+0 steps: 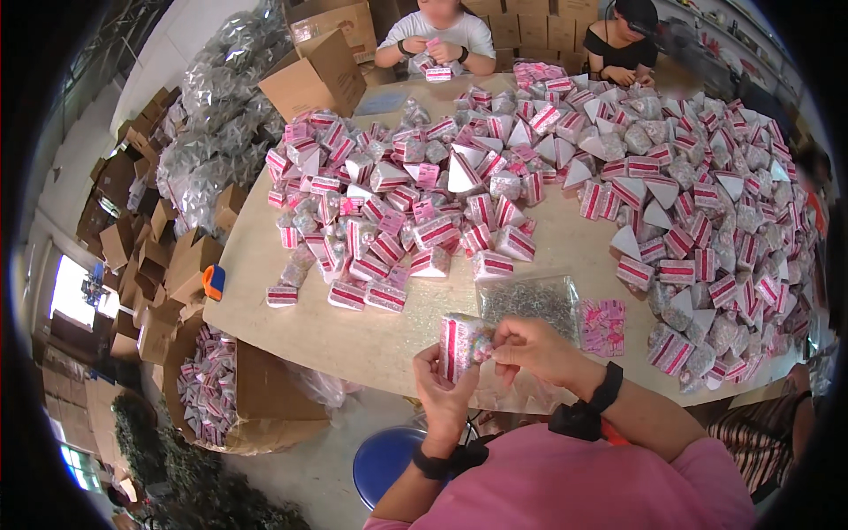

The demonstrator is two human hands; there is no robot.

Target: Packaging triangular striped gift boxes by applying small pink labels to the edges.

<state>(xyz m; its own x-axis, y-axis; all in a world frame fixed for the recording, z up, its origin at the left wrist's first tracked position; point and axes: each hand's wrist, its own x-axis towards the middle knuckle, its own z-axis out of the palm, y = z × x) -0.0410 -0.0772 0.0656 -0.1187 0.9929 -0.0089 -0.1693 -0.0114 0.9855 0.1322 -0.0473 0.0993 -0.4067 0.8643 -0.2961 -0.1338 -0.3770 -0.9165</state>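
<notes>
Near the front edge of the table (353,358) I hold a wedge-shaped toy cake slice (457,346) in clear wrapping, with pink and white stripes on its side. My left hand (446,393) wraps round it from below and the left. My right hand (528,351) pinches the gathered, speckled end of its wrapping on the right. Just beyond the right hand lies a flat clear bag of thin silvery pieces (530,305), too fine to name. Next to that bag are pink printed cards (603,329).
Large heaps of similar wrapped slices (433,231) cover the table's middle and right. An open carton (256,393) of slices stands at lower left, near a blue stool (380,459). An orange-and-blue tape dispenser (214,281) sits at the left edge. Two people work across the table.
</notes>
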